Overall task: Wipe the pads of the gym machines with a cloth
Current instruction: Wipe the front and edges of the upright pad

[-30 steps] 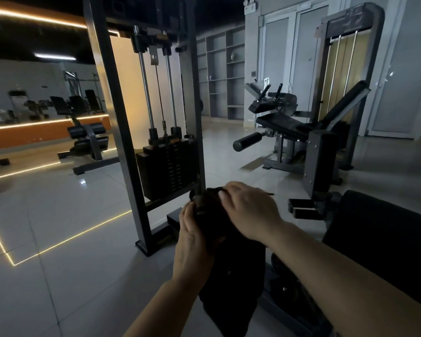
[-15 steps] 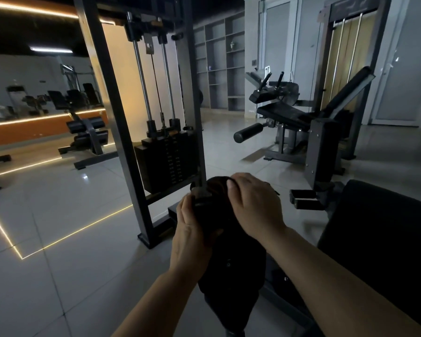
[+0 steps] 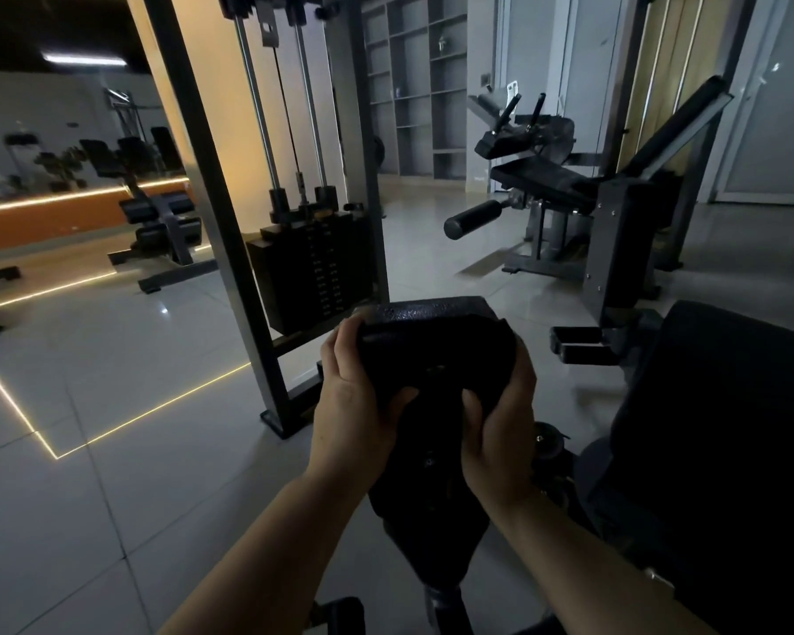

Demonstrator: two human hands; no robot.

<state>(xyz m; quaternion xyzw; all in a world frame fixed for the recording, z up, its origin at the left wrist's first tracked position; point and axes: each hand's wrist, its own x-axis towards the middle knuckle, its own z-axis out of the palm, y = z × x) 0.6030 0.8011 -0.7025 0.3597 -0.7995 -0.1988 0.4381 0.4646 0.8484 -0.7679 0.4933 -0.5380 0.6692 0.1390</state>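
Black textured pad (image 3: 432, 359) clamped from both sides: left hand (image 3: 356, 405) grasps its left edge, right hand (image 3: 500, 428) its right, thumbs pressed in front. Weight stack (image 3: 312, 272) stands just behind.

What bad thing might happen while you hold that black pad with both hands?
Both the left hand and right hand grip the black pad, and no cloth is plainly visible in this dim light, so spots may get missed. If the pad pivots, fingers curled round its edge might get pinched.
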